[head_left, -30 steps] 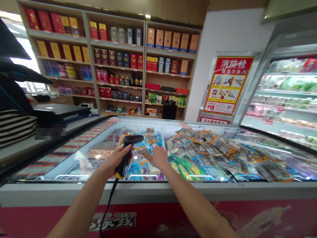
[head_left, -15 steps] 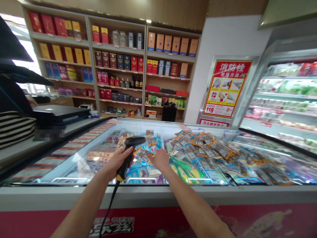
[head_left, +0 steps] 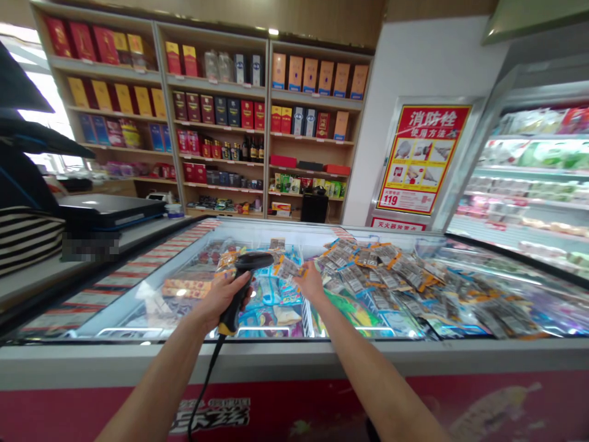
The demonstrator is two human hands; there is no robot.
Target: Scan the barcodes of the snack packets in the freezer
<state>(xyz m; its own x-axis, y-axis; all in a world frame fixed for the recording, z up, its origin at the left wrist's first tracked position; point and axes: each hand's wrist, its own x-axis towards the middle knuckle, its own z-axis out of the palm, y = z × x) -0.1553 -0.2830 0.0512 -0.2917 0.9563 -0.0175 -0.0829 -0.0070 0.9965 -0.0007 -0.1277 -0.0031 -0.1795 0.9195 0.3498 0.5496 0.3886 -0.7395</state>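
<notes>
My left hand is wrapped round the handle of a black and yellow corded barcode scanner, its head turned to the right. Just right of the scanner head, my right hand pinches a small snack packet by its right end. The packet is grey with orange edges and shows printed lines. Beside that hand, a heap of similar packets spreads over the glass top of a chest freezer. Colourful frozen goods show through the glass beneath both hands.
A counter with a flat black device stands at the left, with a striped cloth item nearby. Shelves of boxes and bottles line the back wall. A red poster hangs right of them, near a lit refrigerated display.
My right hand has moved right and slightly up with the packet, away from under the scanner head. My left hand and the scanner have shifted slightly right.
</notes>
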